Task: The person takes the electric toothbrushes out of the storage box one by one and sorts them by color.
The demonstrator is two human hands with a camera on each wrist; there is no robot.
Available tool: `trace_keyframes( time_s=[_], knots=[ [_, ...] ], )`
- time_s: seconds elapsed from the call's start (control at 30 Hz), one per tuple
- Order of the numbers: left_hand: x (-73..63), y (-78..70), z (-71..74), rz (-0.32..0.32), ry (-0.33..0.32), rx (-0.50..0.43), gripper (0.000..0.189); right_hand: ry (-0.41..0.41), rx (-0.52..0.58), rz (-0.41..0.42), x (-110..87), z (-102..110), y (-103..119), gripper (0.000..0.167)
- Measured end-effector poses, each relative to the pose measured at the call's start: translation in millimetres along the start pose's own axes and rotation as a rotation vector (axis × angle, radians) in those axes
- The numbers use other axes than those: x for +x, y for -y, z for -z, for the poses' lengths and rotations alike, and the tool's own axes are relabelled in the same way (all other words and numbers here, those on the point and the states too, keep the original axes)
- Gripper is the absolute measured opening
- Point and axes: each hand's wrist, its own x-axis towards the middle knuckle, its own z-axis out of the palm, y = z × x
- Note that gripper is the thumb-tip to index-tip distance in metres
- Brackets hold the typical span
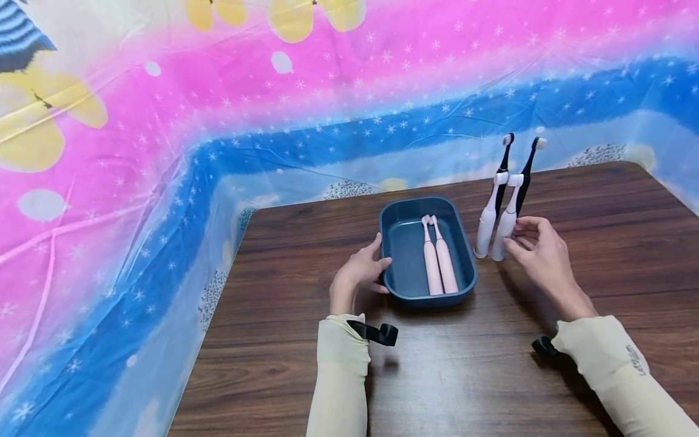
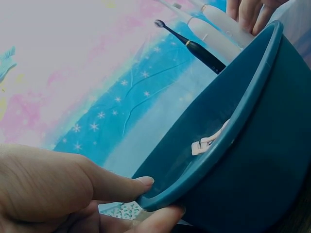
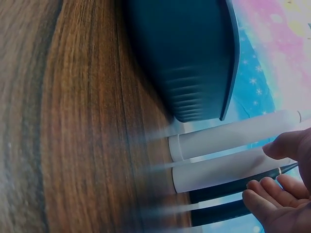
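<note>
A dark blue rectangular tub stands on the table with two pink electric toothbrushes lying side by side in it. My left hand holds the tub's left rim, thumb inside and fingers outside, as the left wrist view shows. Right of the tub, two white electric toothbrushes stand upright, with two black electric toothbrushes upright behind them. My right hand is at the nearer right white toothbrush, its thumb overlapping the handle. The fingers are loosely bent and spread from the thumb, by the black handles.
The brown wooden table carries everything. Behind it hangs a pink and blue patterned cloth, close to the table's back and left edges. The white toothbrushes stand close to the tub's right wall.
</note>
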Motion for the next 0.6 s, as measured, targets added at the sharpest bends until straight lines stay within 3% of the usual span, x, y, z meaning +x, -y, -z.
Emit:
trace_keyframes(
  time_s=[0.6],
  knots=[
    [2.4, 0.2, -0.3, -0.004, 0.002, 0.01, 0.066, -0.061, 0.015, 0.032, -7.0, 8.9, 7.8, 0.044]
  ],
)
